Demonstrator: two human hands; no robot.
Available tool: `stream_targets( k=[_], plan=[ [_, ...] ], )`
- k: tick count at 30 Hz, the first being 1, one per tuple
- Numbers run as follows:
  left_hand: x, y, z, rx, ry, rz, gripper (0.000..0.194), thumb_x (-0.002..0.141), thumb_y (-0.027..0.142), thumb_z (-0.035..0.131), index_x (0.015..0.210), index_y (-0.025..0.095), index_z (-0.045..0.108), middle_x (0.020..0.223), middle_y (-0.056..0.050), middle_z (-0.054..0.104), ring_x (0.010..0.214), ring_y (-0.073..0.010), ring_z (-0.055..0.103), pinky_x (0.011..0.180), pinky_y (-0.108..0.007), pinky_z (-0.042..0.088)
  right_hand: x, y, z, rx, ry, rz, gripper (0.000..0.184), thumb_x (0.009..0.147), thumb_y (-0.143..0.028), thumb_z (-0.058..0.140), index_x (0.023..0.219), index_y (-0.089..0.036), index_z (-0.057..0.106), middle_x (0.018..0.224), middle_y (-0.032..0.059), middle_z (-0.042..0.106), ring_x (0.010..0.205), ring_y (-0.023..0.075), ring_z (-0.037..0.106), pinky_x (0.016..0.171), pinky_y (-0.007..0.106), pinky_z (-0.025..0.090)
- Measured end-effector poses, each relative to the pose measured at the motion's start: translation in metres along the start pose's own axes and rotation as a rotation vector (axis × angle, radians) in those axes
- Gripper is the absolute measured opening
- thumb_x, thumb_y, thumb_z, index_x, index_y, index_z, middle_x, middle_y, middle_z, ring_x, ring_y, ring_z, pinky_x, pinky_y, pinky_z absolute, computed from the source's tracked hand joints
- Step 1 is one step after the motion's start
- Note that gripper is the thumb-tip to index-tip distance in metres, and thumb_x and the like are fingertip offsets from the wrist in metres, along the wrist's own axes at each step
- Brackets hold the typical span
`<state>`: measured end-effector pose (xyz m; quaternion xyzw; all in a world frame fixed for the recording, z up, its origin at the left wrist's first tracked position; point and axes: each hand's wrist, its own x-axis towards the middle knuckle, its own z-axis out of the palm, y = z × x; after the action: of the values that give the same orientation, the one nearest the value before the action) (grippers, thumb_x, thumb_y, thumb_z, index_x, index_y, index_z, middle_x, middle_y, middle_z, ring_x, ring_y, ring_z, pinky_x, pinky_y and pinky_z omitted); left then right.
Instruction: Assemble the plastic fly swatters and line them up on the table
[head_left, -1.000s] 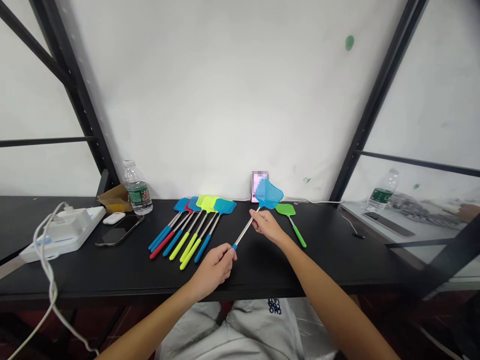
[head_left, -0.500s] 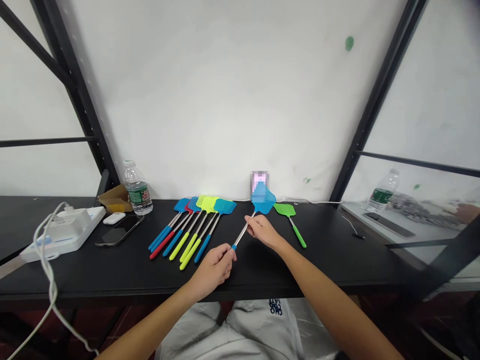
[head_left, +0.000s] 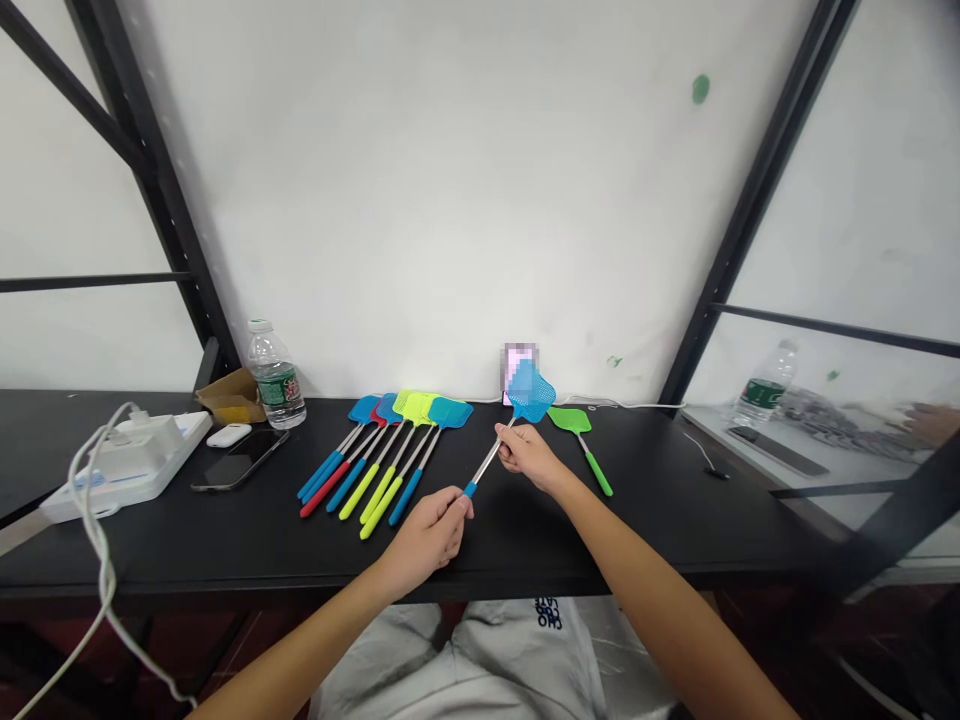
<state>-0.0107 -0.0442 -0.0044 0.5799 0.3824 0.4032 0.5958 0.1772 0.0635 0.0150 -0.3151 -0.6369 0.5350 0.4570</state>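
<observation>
I hold a blue fly swatter (head_left: 529, 392) with both hands above the black table (head_left: 225, 530). My left hand (head_left: 429, 530) is closed round its blue handle end. My right hand (head_left: 527, 456) pinches the metal shaft just below the mesh head, which tilts up toward the wall. To the left lies a row of several swatters (head_left: 390, 450) with blue, red and yellow handles. A green swatter (head_left: 579, 440) lies flat to the right of my right hand.
A water bottle (head_left: 274, 376), a cardboard piece (head_left: 229, 394), a white earbud case (head_left: 227, 436), a dark phone (head_left: 238, 460) and a white power strip with cables (head_left: 124, 462) sit at the left. A small blurred object (head_left: 519, 360) leans on the wall. Another person's hand (head_left: 934, 424) shows far right.
The swatter head swung slightly left and down, then back up a little; my right hand shifted along the shaft. My left hand has stayed in place.
</observation>
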Motion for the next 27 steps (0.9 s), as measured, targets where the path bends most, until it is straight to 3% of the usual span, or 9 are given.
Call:
stream_targets(
  k=[12, 21, 24, 27],
  plan=[
    [0.000, -0.002, -0.001, -0.007, -0.013, 0.022, 0.030, 0.090, 0.047, 0.049, 0.079, 0.019, 0.046, 0.046, 0.012, 0.029, 0.035, -0.0033, 0.023, 0.034, -0.015, 0.015, 0.004, -0.007, -0.017, 0.077, 0.187, -0.042, 0.050, 0.081, -0.052, 0.061, 0.050, -0.020, 0.037, 0.037, -0.0074, 0.027, 0.032, 0.0046, 0.024, 0.037, 0.022, 0.013],
    [-0.002, 0.002, 0.000, 0.096, 0.020, 0.045, 0.030, 0.088, 0.044, 0.050, 0.072, 0.019, 0.047, 0.044, 0.008, 0.039, 0.035, -0.0062, 0.034, 0.034, -0.017, 0.024, 0.002, -0.005, -0.015, 0.089, 0.147, -0.037, 0.053, 0.081, -0.055, 0.062, 0.049, -0.019, 0.039, 0.038, -0.0076, 0.028, 0.032, 0.0041, 0.026, 0.038, 0.022, 0.013],
    [-0.003, 0.005, -0.001, 0.188, 0.020, 0.052, 0.033, 0.087, 0.044, 0.050, 0.068, 0.017, 0.050, 0.047, 0.005, 0.047, 0.040, -0.0071, 0.040, 0.039, -0.019, 0.030, 0.002, -0.004, -0.013, 0.074, 0.123, -0.024, 0.053, 0.080, -0.057, 0.062, 0.051, -0.018, 0.041, 0.038, -0.0071, 0.030, 0.032, 0.0043, 0.026, 0.037, 0.021, 0.014],
    [-0.003, 0.004, -0.002, 0.255, 0.063, 0.097, 0.035, 0.087, 0.043, 0.050, 0.065, 0.017, 0.052, 0.047, 0.005, 0.045, 0.044, -0.0070, 0.039, 0.046, -0.020, 0.032, 0.002, -0.004, -0.013, 0.086, 0.103, 0.009, 0.052, 0.081, -0.060, 0.059, 0.054, -0.018, 0.044, 0.039, -0.0073, 0.030, 0.033, 0.0044, 0.025, 0.037, 0.020, 0.015]
  ],
)
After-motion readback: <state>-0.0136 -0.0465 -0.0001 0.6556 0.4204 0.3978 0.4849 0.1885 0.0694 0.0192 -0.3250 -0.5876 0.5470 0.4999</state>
